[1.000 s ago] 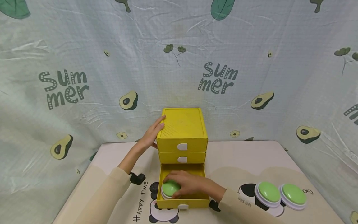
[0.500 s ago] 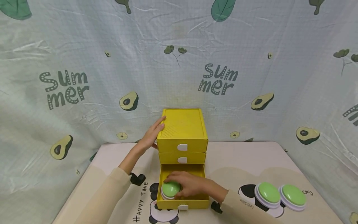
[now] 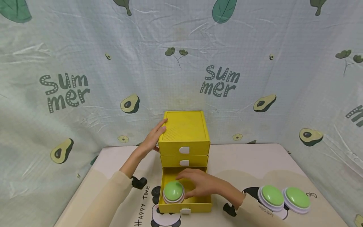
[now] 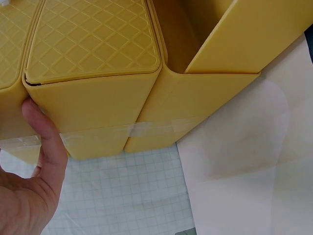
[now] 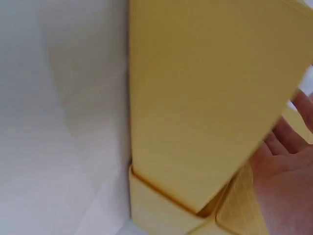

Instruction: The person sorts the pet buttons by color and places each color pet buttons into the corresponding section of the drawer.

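Observation:
A yellow three-drawer unit (image 3: 187,124) stands against the back sheet, its bottom drawer (image 3: 199,207) pulled out toward me. My left hand (image 3: 151,139) rests against the unit's left side, with straight fingers at the top edge; in the left wrist view its thumb (image 4: 51,139) lies along the yellow side. Inside the drawer, at the left, sits a green domed push button (image 3: 173,190) on a white base. Over the drawer, just right of that button, hovers my right hand (image 3: 202,183), fingers spread and slightly bent with nothing between them.
Two more green push buttons, a nearer one (image 3: 272,194) and a farther one (image 3: 297,197), lie side by side on the table's right. Behind the unit hangs a printed sheet (image 3: 181,78). Clear tape (image 4: 142,128) runs across the unit's side.
My right hand has let go of the green push button and drawn back to the right. The button stays at the drawer's left, and the left hand has not moved.

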`<state>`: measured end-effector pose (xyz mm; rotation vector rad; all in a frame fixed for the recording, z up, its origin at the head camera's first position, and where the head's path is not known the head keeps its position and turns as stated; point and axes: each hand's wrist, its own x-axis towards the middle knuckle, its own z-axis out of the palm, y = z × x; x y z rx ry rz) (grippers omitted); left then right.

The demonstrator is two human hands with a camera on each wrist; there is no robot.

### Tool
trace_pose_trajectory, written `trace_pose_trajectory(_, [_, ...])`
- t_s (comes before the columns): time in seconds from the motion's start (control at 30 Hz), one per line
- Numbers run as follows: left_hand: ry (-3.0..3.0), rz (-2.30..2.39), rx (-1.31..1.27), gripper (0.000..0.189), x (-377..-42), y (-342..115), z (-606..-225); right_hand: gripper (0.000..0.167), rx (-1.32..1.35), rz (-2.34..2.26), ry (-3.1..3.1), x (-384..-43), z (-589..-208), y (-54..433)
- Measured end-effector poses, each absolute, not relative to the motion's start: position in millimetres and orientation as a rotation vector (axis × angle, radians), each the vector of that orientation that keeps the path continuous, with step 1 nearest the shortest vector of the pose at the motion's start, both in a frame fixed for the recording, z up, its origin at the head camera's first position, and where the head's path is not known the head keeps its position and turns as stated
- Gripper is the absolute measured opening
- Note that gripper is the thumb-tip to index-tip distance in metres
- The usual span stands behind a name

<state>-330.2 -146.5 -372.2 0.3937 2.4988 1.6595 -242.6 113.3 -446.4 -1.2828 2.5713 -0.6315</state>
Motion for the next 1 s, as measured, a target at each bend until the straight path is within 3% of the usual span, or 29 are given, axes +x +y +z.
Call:
trace_pose_trajectory(0.63, [2.496,1.659,0.395,0.061,-329.0,-147.3,-371.6,0.059,-1.139,-0.919,2.691,-230.9,-432.0,210.5])
trace_pose_trajectory(1.0, [2.507,1.643,0.386,0.062,-328.6,-147.7,-371.0,0.058,-1.105,-0.955,2.832,-224.2,-450.8,271.8])
